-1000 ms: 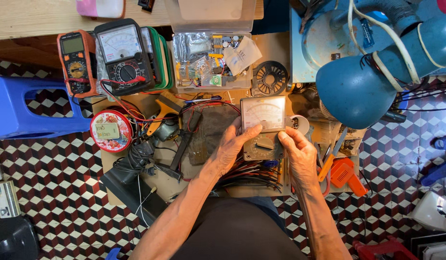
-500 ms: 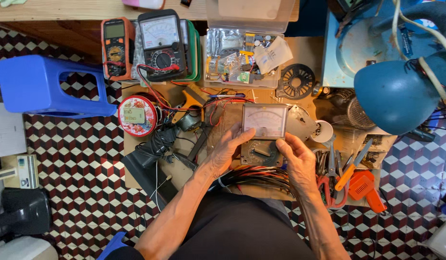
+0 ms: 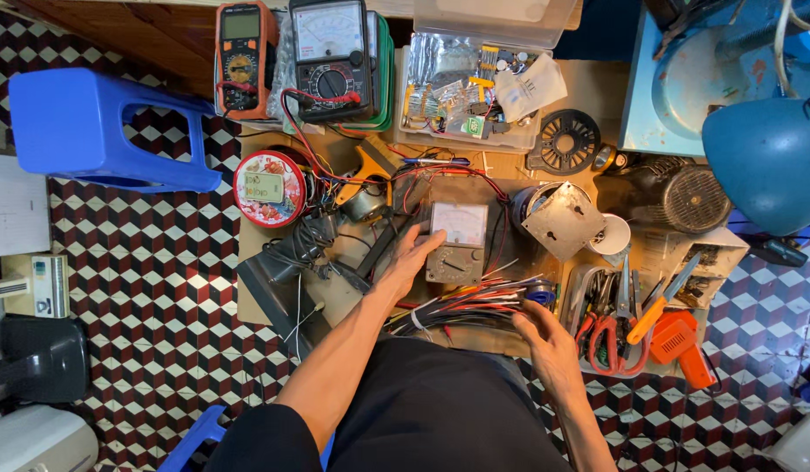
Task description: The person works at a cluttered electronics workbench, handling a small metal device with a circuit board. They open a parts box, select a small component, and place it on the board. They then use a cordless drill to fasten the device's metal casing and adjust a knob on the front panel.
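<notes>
Head view, looking straight down over a cluttered brown workbench (image 3: 597, 96) set on a checkered tile floor. The left hand (image 3: 411, 262) rests against the left side of a grey analog meter (image 3: 458, 242) that lies face up near the middle of the bench, its pale dial toward the top and its round selector below — the fingers are spread and curved along the meter's edge and lower corner, touching it rather than clamped around it. The right hand (image 3: 549, 341) is lower and to the right, well apart from the meter, fingers loosely apart and bent down onto the near end of a bundle of coloured wires (image 3: 470, 301) that fans out just below the meter; whether it pinches a wire I cannot tell. Red and black leads loop around the meter's upper side. At the top of the bench stand an orange multimeter (image 3: 239, 57) and, beside it, a black analog multimeter (image 3: 330, 52); to their right is a clear plastic parts box (image 3: 475, 92). A round red tin (image 3: 269, 188) sits left of the meter, a tray of pliers and screwdrivers (image 3: 628, 315) to the right, and a blue plastic stool (image 3: 90, 131) stands on the floor at the left — a blue lamp shade (image 3: 763, 162) hangs over the right side.
</notes>
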